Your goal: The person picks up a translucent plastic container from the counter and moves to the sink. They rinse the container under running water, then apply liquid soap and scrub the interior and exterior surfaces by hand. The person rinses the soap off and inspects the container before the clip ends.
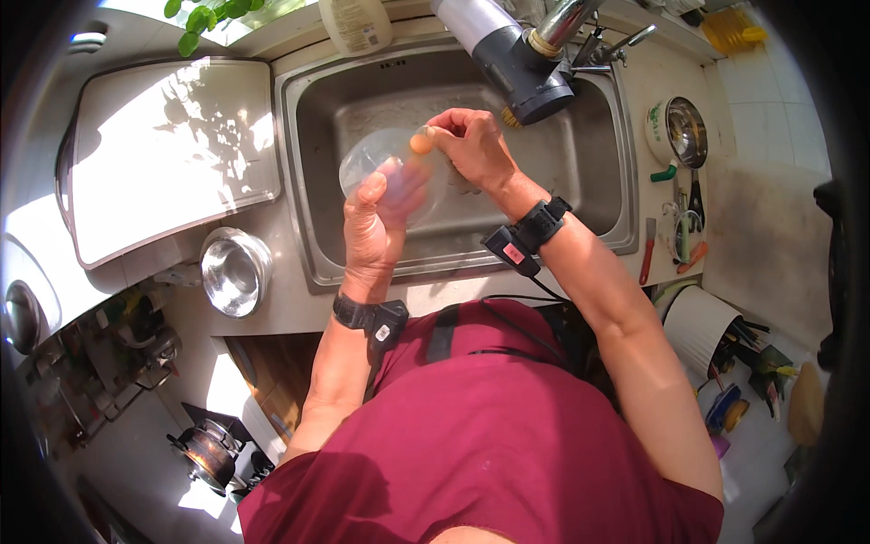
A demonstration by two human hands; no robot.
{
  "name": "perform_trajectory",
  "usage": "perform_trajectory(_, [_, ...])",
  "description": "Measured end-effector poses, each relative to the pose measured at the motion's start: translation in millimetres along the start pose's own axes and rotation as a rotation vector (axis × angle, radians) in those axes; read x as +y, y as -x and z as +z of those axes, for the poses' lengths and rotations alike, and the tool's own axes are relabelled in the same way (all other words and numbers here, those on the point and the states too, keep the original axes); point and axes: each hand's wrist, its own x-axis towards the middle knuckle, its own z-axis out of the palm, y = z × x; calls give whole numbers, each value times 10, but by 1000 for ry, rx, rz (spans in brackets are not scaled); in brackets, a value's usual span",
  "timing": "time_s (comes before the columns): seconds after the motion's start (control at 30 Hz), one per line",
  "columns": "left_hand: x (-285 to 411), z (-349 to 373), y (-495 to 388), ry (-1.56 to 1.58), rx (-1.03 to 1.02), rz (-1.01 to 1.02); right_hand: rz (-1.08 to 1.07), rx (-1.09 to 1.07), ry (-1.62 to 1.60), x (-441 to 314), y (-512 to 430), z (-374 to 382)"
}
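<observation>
Over the stainless-steel sink (408, 262), my left hand (370, 217) holds a translucent, round plastic bowl or lid (363, 153). Its thumb lies on the near side, and the fingers are blurred behind the plastic. My right hand (476, 146) is beside the plastic's upper right edge, thumb and index finger pinched together. A small round orange thing (421, 144) sits at those fingertips and appears pinched by them; what it is exactly cannot be told. Both wrists wear black straps with small devices.
A tap with a grey and black water filter (520, 78) overhangs the sink's right half. Left of the sink lie a white board (170, 156) and metal bowls (234, 272). To the right are a pot (680, 132) and a red-handled knife (648, 255). A plastic bottle (357, 27) stands behind.
</observation>
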Motion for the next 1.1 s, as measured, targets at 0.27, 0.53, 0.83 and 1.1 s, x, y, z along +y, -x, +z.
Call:
perform_trajectory(0.27, [302, -105, -28, 532, -238, -277, 164, -346, -709, -40, -91, -269])
perform_trajectory(0.53, [464, -144, -107, 651, -543, -432, 242, -303, -1078, -258, 20, -96])
perform_trajectory(0.83, [240, 222, 61, 161, -393, 25, 142, 189, -951, -344, -26, 196])
perform_trajectory(1.1, [326, 236, 90, 53, -202, 169, -30, 246, -479, -274, 57, 265])
